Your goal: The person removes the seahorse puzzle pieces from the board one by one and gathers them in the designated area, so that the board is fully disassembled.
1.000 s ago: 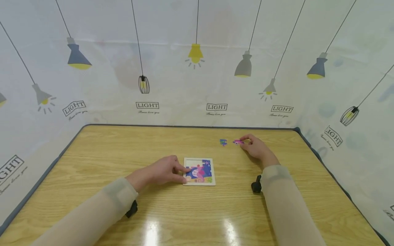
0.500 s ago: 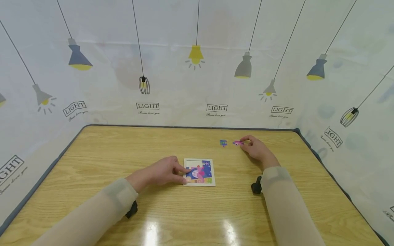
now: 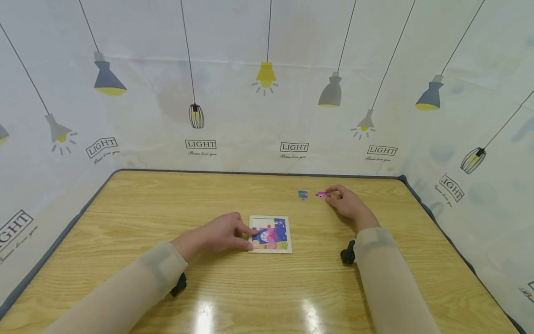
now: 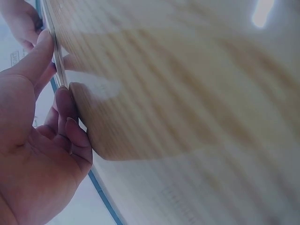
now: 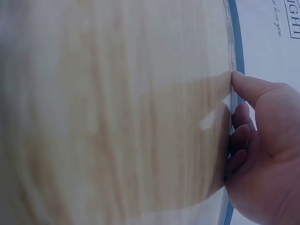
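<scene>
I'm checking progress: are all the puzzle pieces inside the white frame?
No, the blue piece and the pink piece by the right hand are outside the white frame.

White lamp-print walls (image 3: 233,46) stand around a glossy wooden table (image 3: 258,278).

L hand (image 3: 221,233) rested at L edge of puzzle tray (image 3: 263,223), index on fitted pcs (image 3: 273,236), thumb at lower L corner; tray's upper-L part showed cream base. R hand (image 3: 346,204) pinched pink pc (image 3: 321,195) nr far edge of wood tbl (image 3: 175,199); blue-green pc (image 3: 302,195) lay just L, apart. Wall (image 3: 233,93) behind had printed lamps (image 3: 330,93).
</scene>
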Demonstrator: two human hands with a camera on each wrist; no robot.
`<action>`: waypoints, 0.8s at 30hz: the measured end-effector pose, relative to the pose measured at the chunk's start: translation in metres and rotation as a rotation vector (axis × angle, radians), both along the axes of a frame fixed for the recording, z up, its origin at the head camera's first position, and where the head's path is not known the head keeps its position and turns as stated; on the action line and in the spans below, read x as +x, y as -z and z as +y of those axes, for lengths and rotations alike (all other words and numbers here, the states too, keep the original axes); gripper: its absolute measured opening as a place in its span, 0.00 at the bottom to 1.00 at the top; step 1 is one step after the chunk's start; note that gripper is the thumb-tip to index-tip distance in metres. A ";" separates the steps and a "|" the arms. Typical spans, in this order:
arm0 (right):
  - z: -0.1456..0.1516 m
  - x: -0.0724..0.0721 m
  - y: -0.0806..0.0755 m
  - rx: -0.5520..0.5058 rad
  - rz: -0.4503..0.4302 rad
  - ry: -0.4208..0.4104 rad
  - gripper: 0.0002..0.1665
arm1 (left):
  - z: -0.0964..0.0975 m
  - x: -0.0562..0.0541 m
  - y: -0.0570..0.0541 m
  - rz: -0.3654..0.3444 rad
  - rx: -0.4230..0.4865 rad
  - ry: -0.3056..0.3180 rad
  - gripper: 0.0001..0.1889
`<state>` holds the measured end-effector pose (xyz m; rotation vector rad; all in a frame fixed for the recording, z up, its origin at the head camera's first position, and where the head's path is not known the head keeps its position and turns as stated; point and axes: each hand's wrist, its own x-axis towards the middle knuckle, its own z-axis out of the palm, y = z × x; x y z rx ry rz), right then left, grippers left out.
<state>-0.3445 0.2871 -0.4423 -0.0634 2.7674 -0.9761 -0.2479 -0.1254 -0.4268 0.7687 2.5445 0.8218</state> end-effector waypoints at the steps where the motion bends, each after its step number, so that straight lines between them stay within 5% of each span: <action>1: 0.000 0.001 -0.001 -0.003 0.000 0.001 0.27 | 0.000 0.000 0.000 -0.004 0.003 -0.003 0.23; 14: 0.006 0.002 0.003 -0.039 0.019 0.003 0.32 | 0.001 0.001 -0.002 -0.030 0.008 -0.018 0.23; 24: 0.013 0.012 0.001 -0.091 0.122 -0.003 0.28 | -0.001 0.000 -0.001 -0.017 -0.004 -0.009 0.24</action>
